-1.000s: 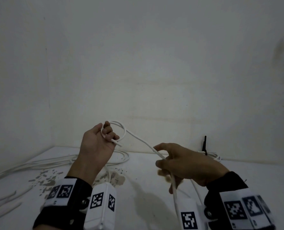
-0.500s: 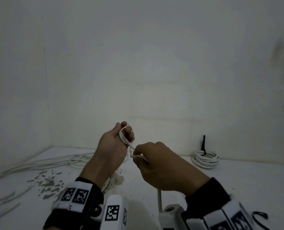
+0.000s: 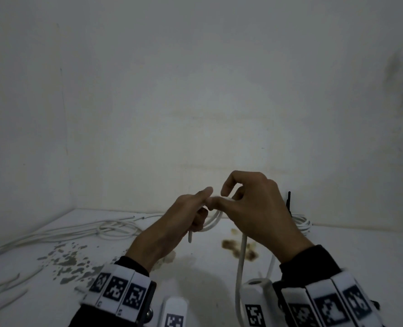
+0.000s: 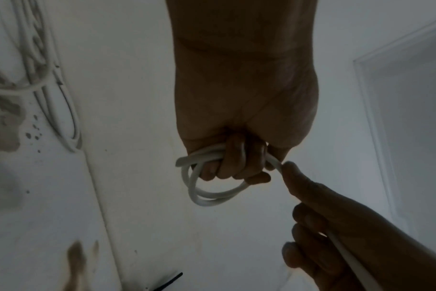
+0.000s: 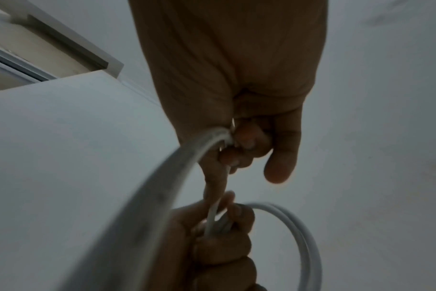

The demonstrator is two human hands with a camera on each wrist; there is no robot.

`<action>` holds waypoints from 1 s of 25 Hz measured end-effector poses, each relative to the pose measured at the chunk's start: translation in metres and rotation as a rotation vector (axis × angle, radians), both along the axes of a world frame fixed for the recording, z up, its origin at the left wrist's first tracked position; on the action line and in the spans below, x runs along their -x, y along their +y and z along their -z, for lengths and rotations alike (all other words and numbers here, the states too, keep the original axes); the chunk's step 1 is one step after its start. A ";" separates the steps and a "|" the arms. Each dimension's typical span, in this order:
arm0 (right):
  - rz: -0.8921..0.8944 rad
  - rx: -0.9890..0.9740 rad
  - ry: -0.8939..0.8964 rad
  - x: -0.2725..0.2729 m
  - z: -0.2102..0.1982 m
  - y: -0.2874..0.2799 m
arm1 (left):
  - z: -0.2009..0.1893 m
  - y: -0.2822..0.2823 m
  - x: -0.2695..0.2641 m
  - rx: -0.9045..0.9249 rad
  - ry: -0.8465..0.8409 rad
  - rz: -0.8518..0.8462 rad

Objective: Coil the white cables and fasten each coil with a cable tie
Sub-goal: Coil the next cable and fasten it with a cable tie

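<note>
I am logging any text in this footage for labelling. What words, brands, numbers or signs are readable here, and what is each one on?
No readable words, brands or numbers in any view.
Black-and-white square code markers on the left wristband: patterns only, no letters.
Same markers on the right wristband: blurred, patterns only.
Single markers on the white wrist camera housings: patterns only.
Thin white cable: no print visible.

The right hand (image 3: 254,208) now sits up against the left hand (image 3: 184,218), no longer out along the white cable (image 3: 241,256), feeding another turn into the left fist. Two loops (image 4: 212,195) now hang there instead of one.
</note>
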State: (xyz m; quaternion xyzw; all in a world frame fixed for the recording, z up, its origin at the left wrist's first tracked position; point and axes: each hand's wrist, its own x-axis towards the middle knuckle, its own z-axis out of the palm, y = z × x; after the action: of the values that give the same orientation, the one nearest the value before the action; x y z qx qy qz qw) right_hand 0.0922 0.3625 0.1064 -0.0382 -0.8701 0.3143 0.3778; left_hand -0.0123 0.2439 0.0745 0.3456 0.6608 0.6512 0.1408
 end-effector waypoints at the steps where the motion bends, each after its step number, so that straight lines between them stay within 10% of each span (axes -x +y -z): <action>1: 0.003 0.013 -0.012 0.000 0.000 0.001 | 0.000 0.002 -0.001 0.009 0.023 -0.057; 6: -0.298 0.211 -0.424 -0.018 -0.013 0.010 | -0.002 -0.001 0.014 -0.121 -0.087 -0.443; 10: -0.270 -0.089 -0.728 -0.045 -0.027 0.021 | -0.006 -0.017 0.029 -0.318 -0.285 -0.473; 17: -0.006 0.327 -0.007 -0.010 -0.005 0.026 | -0.006 -0.008 0.018 -0.421 -0.520 -0.138; 25: -0.446 0.916 -0.090 0.025 0.026 0.000 | -0.005 0.013 -0.002 -0.457 -0.458 -0.330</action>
State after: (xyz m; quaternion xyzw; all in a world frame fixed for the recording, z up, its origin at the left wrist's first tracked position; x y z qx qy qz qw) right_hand 0.0673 0.3626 0.0803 -0.0270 -0.6454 0.7345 0.2082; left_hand -0.0108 0.2564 0.0792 0.1020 0.4964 0.8566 0.0974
